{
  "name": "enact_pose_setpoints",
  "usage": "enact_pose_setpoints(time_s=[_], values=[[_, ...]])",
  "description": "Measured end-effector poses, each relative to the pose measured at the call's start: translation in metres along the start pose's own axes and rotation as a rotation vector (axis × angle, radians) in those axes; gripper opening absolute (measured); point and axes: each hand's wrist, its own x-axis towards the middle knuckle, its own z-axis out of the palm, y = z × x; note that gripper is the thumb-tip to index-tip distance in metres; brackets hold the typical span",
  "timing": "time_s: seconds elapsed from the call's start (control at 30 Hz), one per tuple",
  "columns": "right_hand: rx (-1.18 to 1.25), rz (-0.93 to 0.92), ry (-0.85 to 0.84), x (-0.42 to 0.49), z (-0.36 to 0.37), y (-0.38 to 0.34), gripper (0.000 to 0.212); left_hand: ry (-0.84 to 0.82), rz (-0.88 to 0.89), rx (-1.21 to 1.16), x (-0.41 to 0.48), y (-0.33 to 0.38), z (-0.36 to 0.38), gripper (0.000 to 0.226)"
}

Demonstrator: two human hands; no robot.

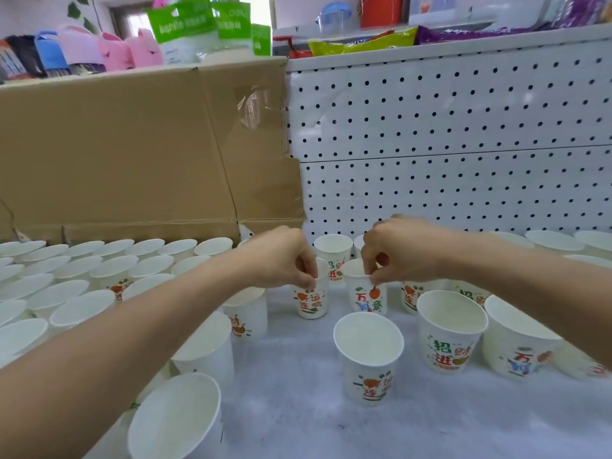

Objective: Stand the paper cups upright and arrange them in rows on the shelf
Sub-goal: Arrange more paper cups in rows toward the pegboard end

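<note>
White paper cups with coloured print stand upright on the pale shelf. My left hand pinches the rim of one upright cup near the shelf's middle. Just to its right, my right hand pinches the rim of a second upright cup. Both cups look to rest on the shelf. A lone cup stands in front of them. Tight rows of several cups fill the left side under my left forearm.
A cardboard sheet and a white pegboard panel back the shelf. More cups stand loosely on the right, and another sits by the pegboard. Packaged goods line the shelf above.
</note>
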Motion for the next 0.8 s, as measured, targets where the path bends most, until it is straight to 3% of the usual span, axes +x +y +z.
enact_pose_setpoints(time_s=[0.37, 0.57, 0.7, 0.8], values=[[-0.064, 0.054, 0.029, -0.013, 0.005, 0.001, 0.004, 0.023, 0.054, -0.044, 0.020, 0.020, 0.010, 0.008], [-0.083, 0.077, 0.030, -0.014, 0.007, 0.001, 0.017, 0.061, 0.059, -0.087, 0.010, 0.023, 0.002, 0.015], [0.091, 0.053, 0.096, -0.030, -0.010, -0.014, 0.024, 0.204, -0.021, -0.086, -0.024, 0.015, -0.027, 0.022], [0.324, 0.000, 0.065, -0.049, -0.022, -0.034, 0.031, 0.096, -0.173, 0.155, -0.056, -0.002, -0.035, 0.028]])
